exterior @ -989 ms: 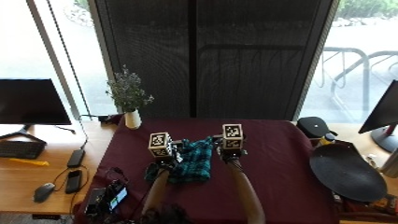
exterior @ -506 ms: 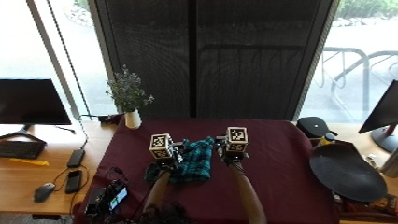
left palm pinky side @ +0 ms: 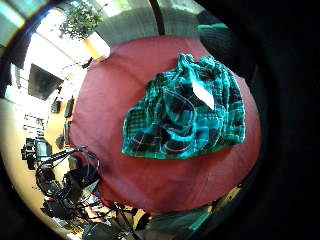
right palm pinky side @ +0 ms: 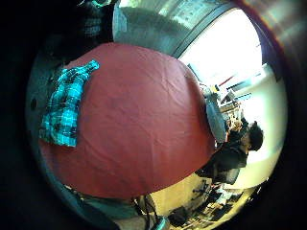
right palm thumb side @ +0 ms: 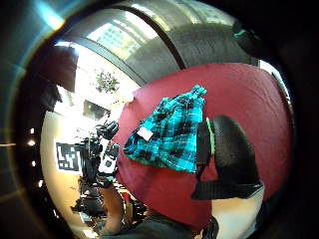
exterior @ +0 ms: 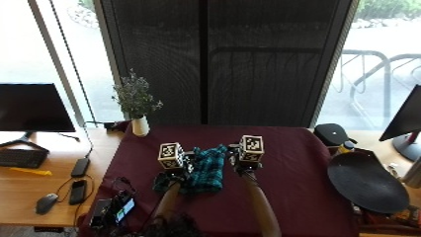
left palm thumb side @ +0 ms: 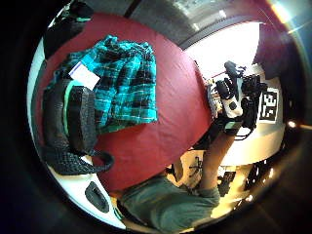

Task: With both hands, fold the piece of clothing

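A teal plaid garment (exterior: 205, 173) lies crumpled in a heap on the dark red table (exterior: 296, 163), with a white label (left palm pinky side: 202, 93) showing on top. My left hand (exterior: 174, 171) hovers over the heap's left edge and my right hand (exterior: 242, 166) over its right edge. The palm views look down on the whole garment (left palm pinky side: 185, 115) (right palm thumb side: 172, 129) resting on the cloth-covered table. One gloved part of each hand shows beside it (left palm thumb side: 68, 122) (right palm thumb side: 227, 149), and I see no cloth in either hand.
A white vase with a plant (exterior: 139, 126) stands at the table's far left corner. A black round dish (exterior: 367, 181) sits off the right edge. Cables and a device (exterior: 111, 210) lie at the near left corner. A monitor (exterior: 33, 108) stands on the wooden desk.
Both hands have drifted slightly toward the person, staying above the garment. The garment lies as before.
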